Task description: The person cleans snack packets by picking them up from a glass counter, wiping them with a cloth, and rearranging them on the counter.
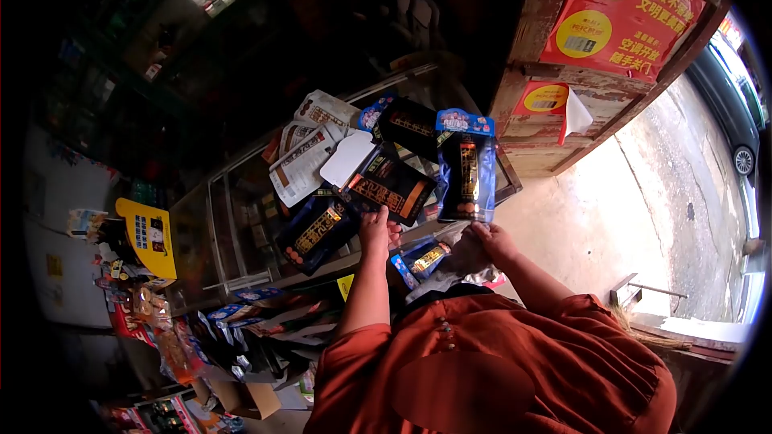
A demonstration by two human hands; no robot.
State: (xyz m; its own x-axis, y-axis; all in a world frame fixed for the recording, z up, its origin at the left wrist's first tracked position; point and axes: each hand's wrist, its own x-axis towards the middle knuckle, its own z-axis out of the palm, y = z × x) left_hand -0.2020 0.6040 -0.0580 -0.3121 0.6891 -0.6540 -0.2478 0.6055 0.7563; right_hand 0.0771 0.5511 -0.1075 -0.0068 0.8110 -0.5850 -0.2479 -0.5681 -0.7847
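Note:
My left hand (378,229) is closed at the lower edge of a black package with gold lettering (390,189), which lies on the glass counter. My right hand (490,243) has its fingers pinched on the rim of a clear plastic bag (462,253). Inside or against that bag, near my body, is a small blue and gold packet (426,261). Beside the black package are a blue pouch (466,169) at the right and a dark blue pouch (314,233) at the left. White printed packets (305,165) and a white card (346,157) lie behind.
The glass counter (233,217) runs to the left, with a yellow sign (153,237) beyond it. Hanging snack packs (169,337) and an open cardboard box (249,398) are at lower left. A wooden door (523,124) with red posters stands at right; outside is a parked car (728,104).

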